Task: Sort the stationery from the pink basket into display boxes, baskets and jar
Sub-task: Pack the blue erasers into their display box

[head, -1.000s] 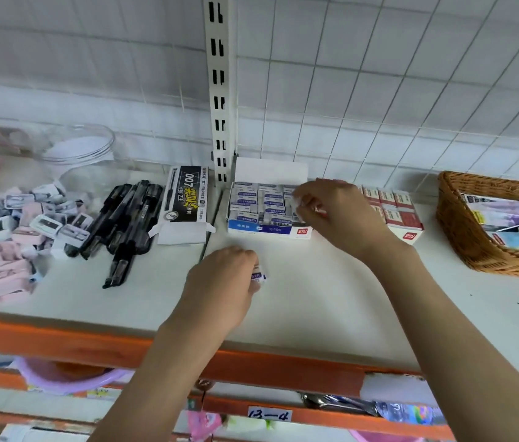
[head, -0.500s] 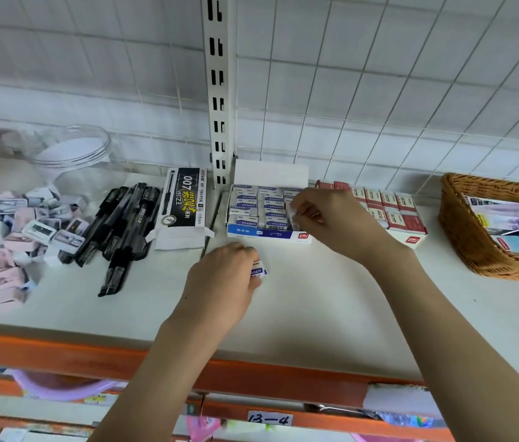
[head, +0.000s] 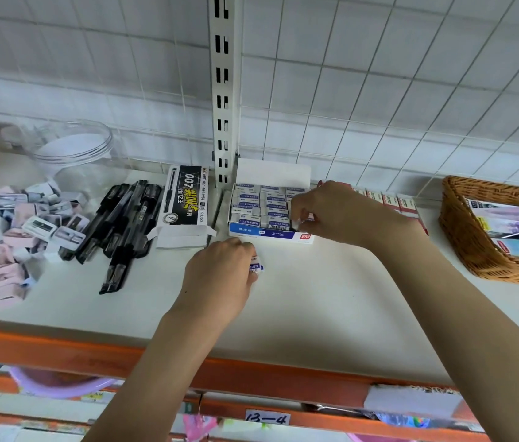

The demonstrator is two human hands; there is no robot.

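Erasers, sleeved, going into the blue display box near the shelf's back edge.

From my remote seat, left to right: left hand [head: 219, 275] curled around one spare eraser [head: 256, 268] at mid-shelf; eraser box [head: 270, 232] nearly full; right hand [head: 341, 212] pinching an eraser [head: 299, 222] at the box's right front corner. I judge them light, firm, with slick paper sleeves: pinch the long sides, seat flat.

I was looking into a stationery shop: a white shelf [head: 331, 298] with an orange price rail [head: 251, 374], a handwritten label [head: 267, 418], and eraser display boxes [head: 267, 215].
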